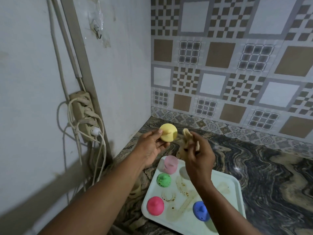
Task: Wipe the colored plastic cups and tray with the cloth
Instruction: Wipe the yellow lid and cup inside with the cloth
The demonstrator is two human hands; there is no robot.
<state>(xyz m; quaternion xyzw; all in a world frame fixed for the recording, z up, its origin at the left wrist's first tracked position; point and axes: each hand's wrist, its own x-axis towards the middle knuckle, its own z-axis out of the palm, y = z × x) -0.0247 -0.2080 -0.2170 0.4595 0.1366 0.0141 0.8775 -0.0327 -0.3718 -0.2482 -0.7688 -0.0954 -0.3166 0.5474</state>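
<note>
My left hand (151, 146) holds a yellow cup (168, 134) up above the counter, its base turned toward me. Just right of it my right hand (197, 156) grips a crumpled beige cloth (183, 145), close to the cup but apart from it. Below them lies a pale tray (227, 200) smeared with brown stains. Upside down on the tray stand a light pink cup (170, 164), a green cup (164, 179), a hot pink cup (155, 207) and a blue cup (200, 211). My right forearm hides part of the tray.
The tray rests on a dark marbled counter (262, 175) in a corner. A patterned tile wall (228, 65) rises behind it. On the left wall hangs a power strip (84, 114) with several plugs and dangling cables, close to the counter's left edge.
</note>
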